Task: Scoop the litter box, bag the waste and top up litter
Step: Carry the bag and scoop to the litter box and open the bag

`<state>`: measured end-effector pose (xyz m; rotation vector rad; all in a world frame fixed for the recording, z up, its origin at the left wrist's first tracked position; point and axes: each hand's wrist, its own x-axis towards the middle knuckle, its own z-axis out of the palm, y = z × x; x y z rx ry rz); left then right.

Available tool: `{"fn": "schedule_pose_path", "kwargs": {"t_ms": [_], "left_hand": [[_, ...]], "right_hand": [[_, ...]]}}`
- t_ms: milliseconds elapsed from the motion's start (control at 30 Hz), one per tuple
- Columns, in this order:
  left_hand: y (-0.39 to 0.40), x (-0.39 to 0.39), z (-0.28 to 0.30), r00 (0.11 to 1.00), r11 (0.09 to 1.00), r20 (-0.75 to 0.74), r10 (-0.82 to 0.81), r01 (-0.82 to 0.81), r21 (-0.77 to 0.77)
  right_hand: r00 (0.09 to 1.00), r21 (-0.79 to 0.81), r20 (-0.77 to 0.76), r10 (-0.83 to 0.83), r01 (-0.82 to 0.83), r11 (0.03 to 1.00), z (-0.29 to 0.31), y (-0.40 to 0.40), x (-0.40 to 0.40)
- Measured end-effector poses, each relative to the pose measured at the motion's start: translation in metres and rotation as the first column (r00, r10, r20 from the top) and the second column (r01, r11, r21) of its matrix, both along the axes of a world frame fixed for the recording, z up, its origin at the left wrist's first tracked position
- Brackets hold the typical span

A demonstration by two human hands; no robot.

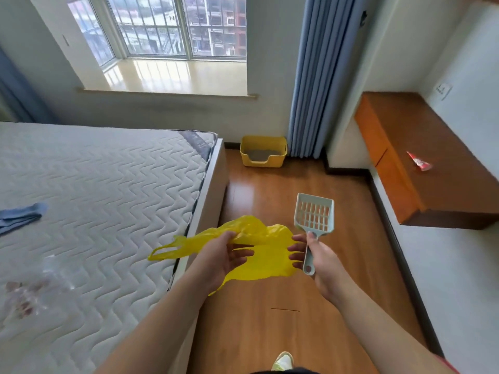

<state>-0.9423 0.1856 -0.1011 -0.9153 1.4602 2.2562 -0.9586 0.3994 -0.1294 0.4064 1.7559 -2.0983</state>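
The thin yellow plastic bag (259, 255) looks crinkled and slightly glossy, while the pale blue-green slotted plastic scoop (314, 214) is smooth and matt. On the far floor the yellow plastic litter box (263, 151) holds grainy grey litter, and the wooden floor (270, 319) is smooth with a soft sheen. At left the white quilted cloth mattress (94, 198) is matt and ridged; at right the brown wooden worktop (432, 157) looks smooth.

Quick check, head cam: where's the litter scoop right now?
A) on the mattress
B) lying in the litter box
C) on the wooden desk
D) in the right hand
D: the right hand grips the handle of the pale litter scoop, held up over the floor beside the yellow bag; the litter box sits far off by the curtain.
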Motion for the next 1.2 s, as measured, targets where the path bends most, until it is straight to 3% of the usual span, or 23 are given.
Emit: {"fn": "schedule_pose_path", "kwargs": {"t_ms": [267,400,600,733,867,1067,1200], "left_hand": [[0.026,-0.063,-0.006,1.000,0.998,0.016,-0.007,0.008,-0.057],[0.018,-0.095,-0.016,0.999,0.982,0.005,-0.038,0.039,-0.187],[-0.020,-0.147,-0.034,0.970,0.804,-0.035,-0.241,0.179,-0.567],[-0.053,-0.193,-0.039,0.921,0.676,-0.050,-0.387,0.246,-0.695],[-0.088,-0.245,-0.038,0.902,0.565,0.004,-0.432,0.274,-0.778],[-0.124,-0.300,-0.033,0.830,0.530,-0.093,-0.549,0.260,-0.807],[-0.132,-0.331,-0.040,0.835,0.517,-0.129,-0.535,0.202,-0.832]], "right_hand": [[0.999,-0.013,0.018,-0.037,0.037,0.999,-0.012,0.029,-0.052],[0.999,0.000,0.019,-0.044,0.044,0.999,-0.016,0.024,-0.077],[0.998,0.054,0.041,-0.041,0.039,0.998,-0.025,-0.002,-0.125],[0.996,0.078,0.053,-0.065,0.061,0.995,-0.025,-0.034,-0.171],[0.997,0.113,0.050,-0.065,0.059,0.992,-0.026,-0.069,-0.214],[0.995,0.138,0.067,-0.080,0.070,0.988,-0.027,-0.101,-0.256],[0.992,0.136,0.086,-0.097,0.085,0.987,-0.030,-0.103,-0.281]]}}
